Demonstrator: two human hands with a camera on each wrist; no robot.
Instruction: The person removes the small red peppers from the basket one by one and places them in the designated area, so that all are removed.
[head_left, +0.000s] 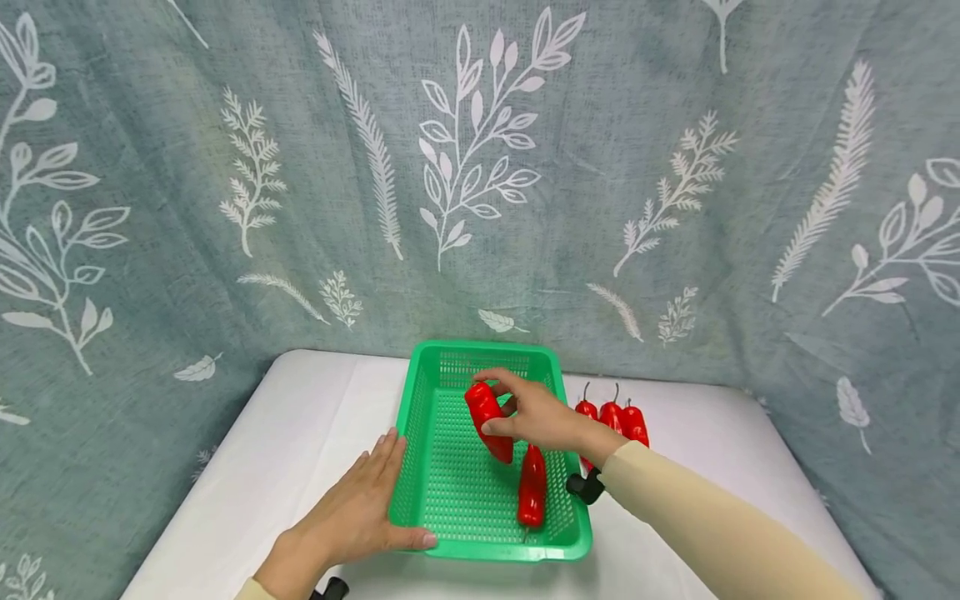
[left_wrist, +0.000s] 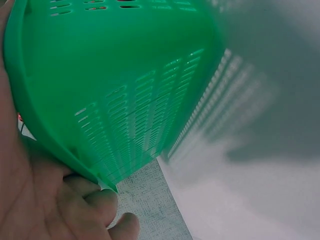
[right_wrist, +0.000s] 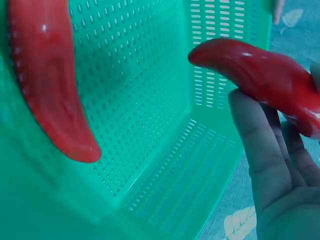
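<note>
A red pepper [head_left: 491, 422] is gripped between the thumb and fingers of my right hand [head_left: 534, 414], held over the green basket [head_left: 411, 408]. In the right wrist view this pepper [right_wrist: 255, 75] points its tapered tip toward the basket's inside. Another red pepper [head_left: 532, 487] lies on the basket floor along the right side, its stem toward the near rim. My left hand [head_left: 360, 500] rests at the basket's near left corner, fingers extended along the left rim and thumb lying on the near rim. The left wrist view has its palm against the basket's outer edge [left_wrist: 45, 145].
Several red peppers [head_left: 612, 417] lie on the white table [head_left: 322, 392] just right of the basket, partly hidden by my right forearm. A grey-green curtain [head_left: 570, 208] with white leaf prints hangs behind and beside the table.
</note>
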